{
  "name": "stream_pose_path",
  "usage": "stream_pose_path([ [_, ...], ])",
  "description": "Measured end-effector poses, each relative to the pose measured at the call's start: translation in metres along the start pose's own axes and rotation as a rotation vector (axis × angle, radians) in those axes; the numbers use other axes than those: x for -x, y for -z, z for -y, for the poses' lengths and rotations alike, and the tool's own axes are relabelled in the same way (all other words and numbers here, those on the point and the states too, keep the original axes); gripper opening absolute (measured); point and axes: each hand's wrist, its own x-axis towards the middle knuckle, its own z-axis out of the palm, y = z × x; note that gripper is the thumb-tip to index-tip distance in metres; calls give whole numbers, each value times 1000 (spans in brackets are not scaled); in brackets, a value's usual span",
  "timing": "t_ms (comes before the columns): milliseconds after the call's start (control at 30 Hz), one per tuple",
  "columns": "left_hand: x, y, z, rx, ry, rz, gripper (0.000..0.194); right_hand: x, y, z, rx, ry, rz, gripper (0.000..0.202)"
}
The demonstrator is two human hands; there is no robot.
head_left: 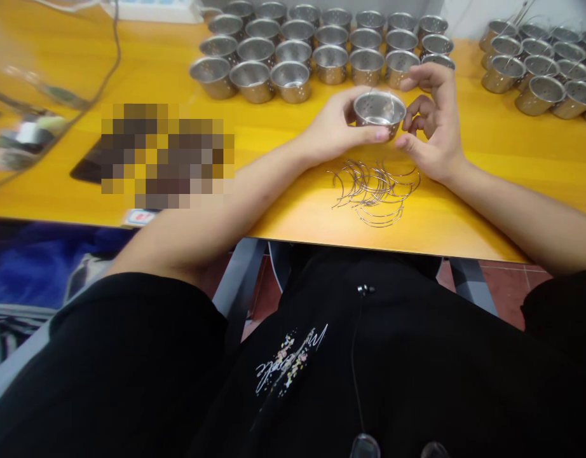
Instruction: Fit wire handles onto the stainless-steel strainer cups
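My left hand (338,124) grips a small perforated metal cup (379,113) by its left side, thumb across the front. The cup is held upright above the table, and a thin bright line, perhaps wire, shows inside its right rim. Just to the right is my right hand (431,124), its fingers curved and apart with nothing visible between them. Whether a fingertip touches the rim I cannot tell. Below both hands lies a loose pile of curved wire handles (376,191) on the yellow table (293,216).
Rows of similar metal cups (252,81) stand along the back. Another group of cups (541,95), with wires rising from some, is at the far right. A pixelated dark object (150,152) and a cable (109,67) lie on the left.
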Motion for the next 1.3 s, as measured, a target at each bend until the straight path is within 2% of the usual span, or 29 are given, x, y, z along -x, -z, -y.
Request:
stream_pose_path([
  [133,-2,5,5,243,-1,19,72,1,-2,-2,-8,90,65,100],
  [267,4,5,3,348,90,28,77,2,-3,1,108,5,20,80],
  [433,4,1,0,279,153,10,94,1,-2,9,161,-94,-24,60],
  [533,2,4,3,254,176,-51,107,-2,-1,9,171,-70,-39,51],
  [667,0,13,18,76,166,-86,108,-8,6,2,171,-13,-40,43],
  [767,-3,16,30,-29,115,-150,105,-13,20,-3,202,-9,28,41],
  [833,-5,13,32,-45,59,-181,97,-15,33,-2,242,-26,145,41],
  [933,-4,9,26,-75,-10,-155,84,-20,56,5,353,-4,305,38],
  [1000,-1,9,21,-106,-11,-111,84,-24,74,11,494,23,341,34],
  [1100,4,12,17,-140,54,-57,93,-27,102,14,729,-9,284,40],
  [1233,6,12,19,-155,97,-104,94,-14,131,8,964,-97,201,43],
  [1300,6,11,19,-166,105,-121,94,-2,139,3,1053,-191,139,51],
])
